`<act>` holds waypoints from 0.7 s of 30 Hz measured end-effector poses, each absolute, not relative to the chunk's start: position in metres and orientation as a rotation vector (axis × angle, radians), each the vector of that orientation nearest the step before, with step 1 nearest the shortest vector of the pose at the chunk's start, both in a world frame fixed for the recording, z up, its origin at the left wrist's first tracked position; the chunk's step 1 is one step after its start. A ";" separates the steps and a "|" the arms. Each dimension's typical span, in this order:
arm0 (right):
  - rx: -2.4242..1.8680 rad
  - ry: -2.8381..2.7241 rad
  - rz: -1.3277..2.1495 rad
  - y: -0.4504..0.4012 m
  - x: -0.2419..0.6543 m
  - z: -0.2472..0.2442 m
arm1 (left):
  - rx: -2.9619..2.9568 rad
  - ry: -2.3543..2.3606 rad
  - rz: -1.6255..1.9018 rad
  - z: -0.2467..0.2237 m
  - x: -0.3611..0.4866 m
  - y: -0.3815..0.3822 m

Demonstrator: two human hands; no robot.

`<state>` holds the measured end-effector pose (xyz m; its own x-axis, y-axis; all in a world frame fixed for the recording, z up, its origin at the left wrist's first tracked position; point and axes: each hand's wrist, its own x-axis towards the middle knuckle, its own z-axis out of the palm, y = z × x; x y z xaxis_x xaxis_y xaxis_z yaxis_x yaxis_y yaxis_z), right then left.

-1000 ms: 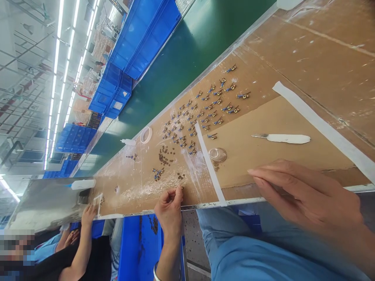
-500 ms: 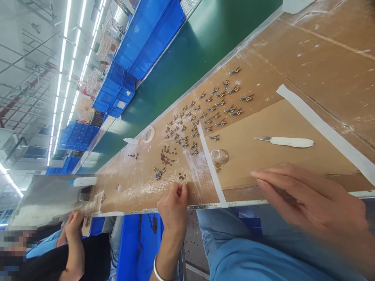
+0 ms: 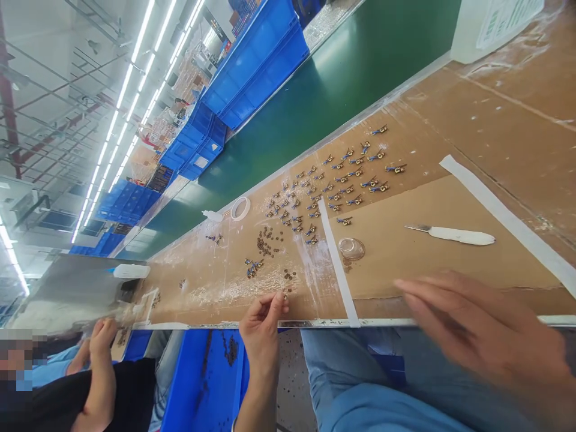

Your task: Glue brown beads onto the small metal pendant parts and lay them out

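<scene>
My left hand (image 3: 263, 324) is at the front edge of the table, thumb and fingers pinched together. A tiny piece shows at its fingertips, too small to name. Just beyond lie a few small dark round pieces (image 3: 289, 275), and further off a larger scatter of them (image 3: 266, 243). A small heap of blue-and-yellow figurines (image 3: 254, 268) sits beside these. My right hand (image 3: 486, 324), slightly blurred, hovers over the right front edge with its fingers stretched out and nothing seen in them. A white-handled knife (image 3: 461, 235) lies beyond it, and a small clear dish (image 3: 351, 248) to its left.
Many more figurines (image 3: 348, 180) are spread over the brown tabletop. White tape strips (image 3: 337, 264) cross it. A tape roll (image 3: 240, 208) and small bottle (image 3: 212, 215) lie near a green belt (image 3: 342, 78). A co-worker's hand (image 3: 103, 333) is at far left; blue crates (image 3: 265, 60) stand behind.
The camera view has shifted, so the table things appear lower and further right. My left hand has turned, its thumb and fingertips now showing more plainly. My right hand stays stretched out.
</scene>
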<state>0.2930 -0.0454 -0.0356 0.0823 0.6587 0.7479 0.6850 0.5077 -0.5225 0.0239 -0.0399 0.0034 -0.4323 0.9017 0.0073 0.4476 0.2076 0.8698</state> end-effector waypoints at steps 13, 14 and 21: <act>-0.892 -1.670 0.473 -0.044 0.219 -0.042 | 1.213 1.978 1.201 -0.014 0.010 -0.039; -0.890 -1.686 0.464 -0.045 0.217 -0.044 | 1.250 1.991 1.183 -0.014 0.009 -0.038; -0.886 -1.728 0.410 -0.047 0.218 -0.050 | 1.435 1.999 1.050 -0.015 -0.001 -0.030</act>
